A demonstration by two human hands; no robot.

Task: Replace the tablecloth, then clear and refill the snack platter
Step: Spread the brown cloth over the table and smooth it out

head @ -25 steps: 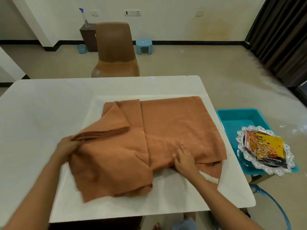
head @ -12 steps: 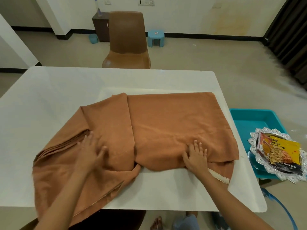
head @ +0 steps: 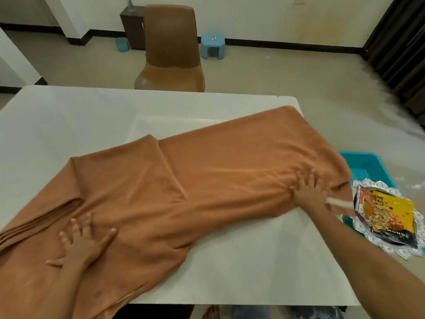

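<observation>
An orange-brown tablecloth [head: 207, 176], partly unfolded, lies across the white table [head: 69, 120] from the near left edge to the right edge. My left hand [head: 82, 242] presses flat on its left part with fingers spread. My right hand [head: 308, 189] lies flat on the cloth's right end near the table's right edge. Off the table to the right, a silver scalloped snack platter [head: 365, 229] holds a yellow and black nut packet [head: 386, 217].
A teal plastic tub [head: 365, 164] sits under the platter, right of the table. A brown chair [head: 171, 51] stands at the far side. Behind it are a small blue stool [head: 212, 46] and a dark cabinet [head: 132, 26]. Dark curtains [head: 400, 42] hang at the right.
The cloth has been spread out wider to the left and right. My left hand let go of the folded layers and moved to press flat; my right hand slid toward the right edge.
</observation>
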